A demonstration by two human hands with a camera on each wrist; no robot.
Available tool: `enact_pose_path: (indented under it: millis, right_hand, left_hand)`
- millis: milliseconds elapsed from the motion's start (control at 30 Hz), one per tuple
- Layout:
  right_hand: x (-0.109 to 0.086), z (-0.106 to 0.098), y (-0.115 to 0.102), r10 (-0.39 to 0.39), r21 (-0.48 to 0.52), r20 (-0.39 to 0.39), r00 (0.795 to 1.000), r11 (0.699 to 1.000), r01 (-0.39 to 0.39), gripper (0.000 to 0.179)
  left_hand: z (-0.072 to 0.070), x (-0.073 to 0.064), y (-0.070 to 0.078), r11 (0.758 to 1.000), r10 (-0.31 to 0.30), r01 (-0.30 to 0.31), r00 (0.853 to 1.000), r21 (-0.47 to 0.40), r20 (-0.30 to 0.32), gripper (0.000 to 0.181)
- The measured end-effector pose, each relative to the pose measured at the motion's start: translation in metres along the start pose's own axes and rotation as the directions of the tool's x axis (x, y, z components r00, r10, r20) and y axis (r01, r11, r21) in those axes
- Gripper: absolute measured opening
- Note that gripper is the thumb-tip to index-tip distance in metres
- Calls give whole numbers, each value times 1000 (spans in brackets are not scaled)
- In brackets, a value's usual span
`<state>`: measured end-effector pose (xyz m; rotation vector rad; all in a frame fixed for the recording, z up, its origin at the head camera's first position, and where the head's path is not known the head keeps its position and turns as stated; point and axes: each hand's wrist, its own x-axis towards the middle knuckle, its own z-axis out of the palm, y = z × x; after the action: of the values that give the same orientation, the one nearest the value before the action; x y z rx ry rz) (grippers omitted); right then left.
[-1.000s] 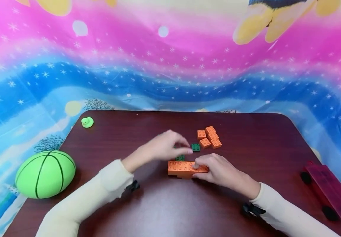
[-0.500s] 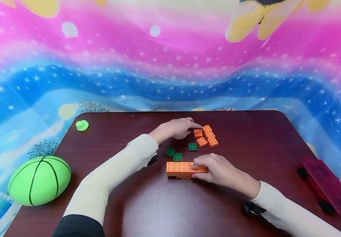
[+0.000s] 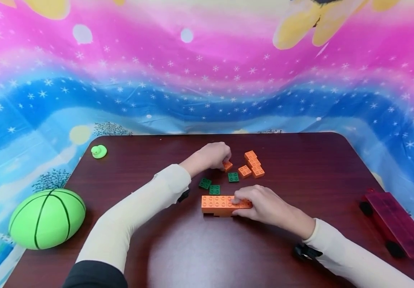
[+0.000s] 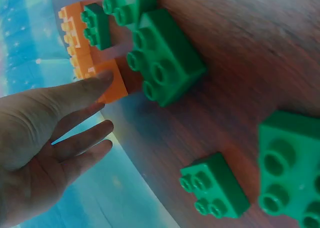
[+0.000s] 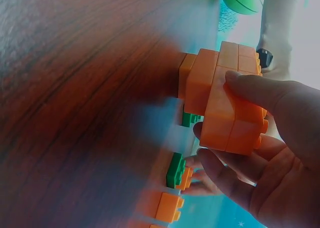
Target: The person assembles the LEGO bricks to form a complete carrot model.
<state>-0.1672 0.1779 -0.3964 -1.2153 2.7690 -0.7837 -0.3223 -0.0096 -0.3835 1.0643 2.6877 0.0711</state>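
In the head view my left hand reaches over the far middle of the table and pinches a small orange toy brick. From the left wrist, its thumb presses on that brick's side, while the other fingers spread below. My right hand grips the right end of a long block of joined orange bricks. The right wrist view shows this block in stepped layers, thumb on one side and fingers on the other. Small green bricks lie just behind the block, one nearer the left hand.
More orange bricks lie grouped to the right of the left hand. A green ball sits at the left edge and a green toy duck at the far left corner. A red translucent wheeled toy stands at the right edge.
My left hand has moved from beside the green bricks to the orange group, then drawn one orange brick leftward and away from it. The right hand keeps its grip on the long block.
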Motion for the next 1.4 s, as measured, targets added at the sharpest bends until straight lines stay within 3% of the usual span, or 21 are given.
enact_pose_path:
  millis: [233,400,533,667,933,1067,1167,1300,1400]
  right_hand:
    - [2,0,0,-3,5,-8,1000,1000,3,23]
    - [4,2,0,-8,5,-12,1000,1000,8,22]
    - [7,4,0,-8,25,-3,1000,1000,8,20]
    - [8,5,0,-6,42,0,1000,999,6,16]
    - [12,6,-2,1,48,5,1000,999,-1,13]
    - [14,8,-2,6,37,8,1000,999,-7,13]
    - [15,8,-3,1,30,12,1000,1000,-1,15]
    - [16,9,-5,-4,24,13,1000,1000,4,19]
    - [16,9,-5,-3,22,9,1000,1000,3,20]
  left_hand:
    - [2,-11,-14,997,9,-8,1000,-83,16,39]
    - [3,-23,-25,985,46,-50,999,-168,-25,29]
    - [-2,-42,-30,951,94,-115,992,-285,-89,16]
    - [-8,-66,-30,905,151,-210,971,-371,-184,10]
    - [-9,-114,-14,782,205,-386,901,-489,-383,11]
    - [-2,-132,-3,754,208,-424,879,-502,-430,13]
    - [6,-143,4,741,188,-417,882,-527,-432,13]
    - [17,-154,8,702,143,-376,906,-604,-398,18]
    - [26,-160,10,695,89,-323,925,-643,-370,24]
